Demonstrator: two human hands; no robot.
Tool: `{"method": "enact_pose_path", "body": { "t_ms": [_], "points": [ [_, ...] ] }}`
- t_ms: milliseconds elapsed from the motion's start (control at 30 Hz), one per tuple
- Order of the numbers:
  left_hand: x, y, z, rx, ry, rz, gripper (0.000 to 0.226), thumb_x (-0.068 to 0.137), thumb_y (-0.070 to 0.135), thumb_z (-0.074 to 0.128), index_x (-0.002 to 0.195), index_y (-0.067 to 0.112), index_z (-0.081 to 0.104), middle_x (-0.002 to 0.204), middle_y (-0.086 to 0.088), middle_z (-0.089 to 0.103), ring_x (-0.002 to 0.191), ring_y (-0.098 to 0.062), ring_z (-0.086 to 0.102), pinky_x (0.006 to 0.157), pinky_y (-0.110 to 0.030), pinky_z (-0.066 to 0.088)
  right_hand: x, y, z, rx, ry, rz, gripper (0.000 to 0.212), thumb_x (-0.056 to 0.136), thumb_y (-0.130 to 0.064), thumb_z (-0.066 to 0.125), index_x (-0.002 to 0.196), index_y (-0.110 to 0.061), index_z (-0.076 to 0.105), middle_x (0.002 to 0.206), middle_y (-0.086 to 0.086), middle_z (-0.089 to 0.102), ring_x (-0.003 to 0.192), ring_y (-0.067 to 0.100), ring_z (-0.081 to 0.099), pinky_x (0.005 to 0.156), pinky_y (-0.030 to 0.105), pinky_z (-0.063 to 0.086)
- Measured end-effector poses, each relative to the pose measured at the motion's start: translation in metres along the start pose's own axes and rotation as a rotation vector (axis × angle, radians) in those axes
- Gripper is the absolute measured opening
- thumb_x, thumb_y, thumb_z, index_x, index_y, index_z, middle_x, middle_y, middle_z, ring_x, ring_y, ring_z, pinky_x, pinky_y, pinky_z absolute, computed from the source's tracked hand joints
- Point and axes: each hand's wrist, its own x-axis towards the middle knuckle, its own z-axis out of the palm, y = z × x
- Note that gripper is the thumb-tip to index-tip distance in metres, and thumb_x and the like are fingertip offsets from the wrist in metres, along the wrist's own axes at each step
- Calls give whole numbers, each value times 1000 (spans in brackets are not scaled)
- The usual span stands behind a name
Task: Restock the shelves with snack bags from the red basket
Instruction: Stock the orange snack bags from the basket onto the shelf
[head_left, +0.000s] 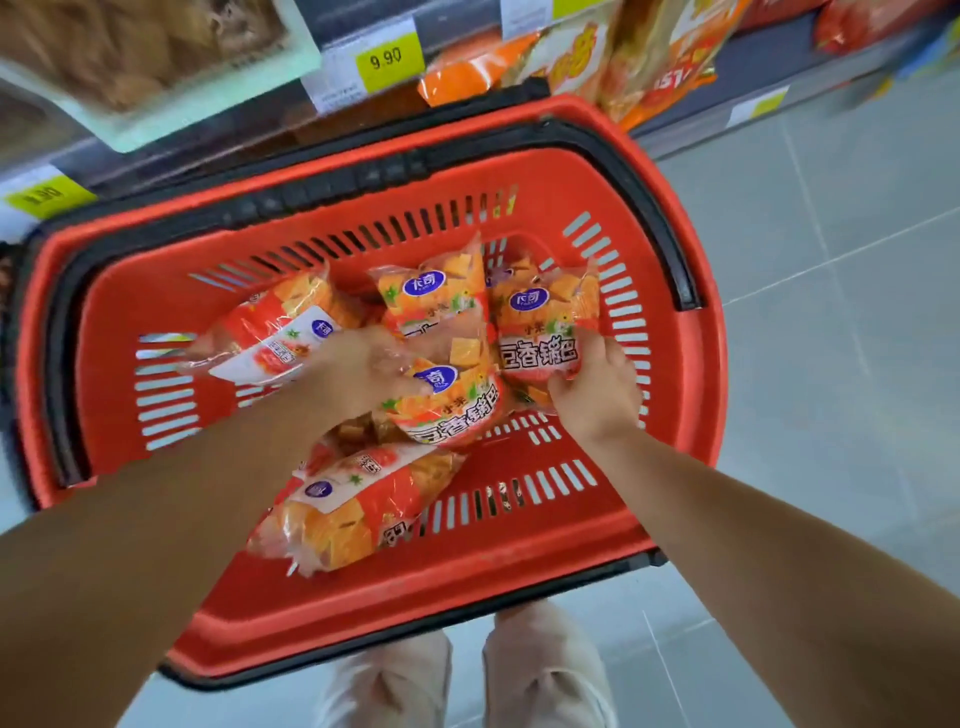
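Right grip (592, 395) is curling round near end of snack bag (545, 322), inside red basket (680, 441) | left grip (358, 374) is resting on neighbouring bag (452, 410) just leftward, closure unclear | judged best: lifting gently, squeezing lightly; shelf (769, 98) is lying beyond both.

Pale grey floor tiles (831, 260) fill the right side and the bottom of the frame. The red basket (415, 597) stands on them at the centre, its far rim close against the dark shelf (769, 73) that runs across the top. Light shoes (545, 670) show at bottom centre. Orange snack bags (623, 57) lie on the shelf at upper right, and a yellow price tag (387, 60) hangs at its edge.
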Motion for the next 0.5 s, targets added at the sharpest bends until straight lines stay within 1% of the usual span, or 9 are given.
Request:
{"method": "enact_pose_path", "body": {
  "t_ms": [33, 100, 167, 200, 267, 333, 367, 433, 500],
  "points": [
    [4, 2, -15, -39, 27, -9, 41, 58, 56, 82, 76, 28, 58, 72, 15, 54, 71, -8, 53, 55, -24, 35, 3, -4, 0, -10, -5, 14, 60, 85, -31, 59, 139, -20, 35, 140, 8, 40, 127, 30, 39, 98, 46, 39],
    [16, 2, -39, -117, 111, -27, 48, 55, 57, 83, 86, 30, 59, 82, 14, 60, 78, -8, 57, 59, -25, 40, 11, -12, 3, -25, -26, 61, 67, 86, -36, 61, 142, -22, 27, 145, 10, 32, 130, 32, 34, 101, 49, 37],
    [28, 1, -44, -170, 297, -61, 69, 56, 53, 84, 114, 28, 56, 110, 4, 61, 98, -17, 59, 77, -32, 50, 18, -19, 8, -16, -52, 109, 76, 85, -41, 62, 145, -23, 19, 147, 12, 29, 131, 34, 33, 102, 53, 36],
    [32, 2, -38, -190, 410, -106, 81, 58, 49, 85, 126, 23, 49, 124, -4, 54, 110, -24, 54, 90, -37, 47, 21, -22, 11, -10, -60, 129, 81, 84, -42, 63, 146, -23, 16, 147, 13, 28, 132, 35, 32, 102, 53, 36],
    [36, 12, -15, -350, 553, -318, 98, 63, 47, 83, 139, 14, 32, 140, -15, 34, 124, -34, 40, 103, -41, 35, 26, -27, 20, -21, -73, 172, 92, 82, -48, 65, 148, -23, 7, 151, 14, 21, 134, 35, 28, 103, 53, 33],
    [32, 29, 10, -684, 538, -618, 106, 71, 55, 75, 146, 9, 16, 146, -19, 26, 131, -37, 33, 106, -42, 30, 29, -30, 31, -93, -98, 205, 108, 75, -60, 66, 148, -23, -5, 155, 14, 10, 138, 35, 20, 105, 54, 28],
    [32, 35, 24, -815, 532, -676, 102, 77, 59, 67, 147, 7, 13, 146, -21, 28, 132, -37, 34, 105, -43, 30, 31, -31, 37, -140, -113, 219, 118, 71, -67, 66, 146, -22, -13, 156, 14, 4, 140, 35, 16, 106, 54, 26],
    [27, 43, 50, -873, 565, -531, 87, 86, 60, 54, 145, 8, 17, 143, -20, 33, 131, -37, 36, 102, -42, 32, 34, -31, 48, -216, -139, 249, 134, 61, -75, 67, 141, -22, -27, 157, 14, -5, 143, 34, 7, 108, 56, 21],
    [25, 45, 67, -750, 529, -368, 100, 78, 65, 60, 147, 11, 12, 149, -14, 25, 137, -32, 27, 106, -40, 28, 38, -29, 58, -257, -130, 263, 141, 58, -75, 69, 136, -22, -36, 157, 12, -9, 144, 34, 2, 109, 58, 18]
  ]
}}
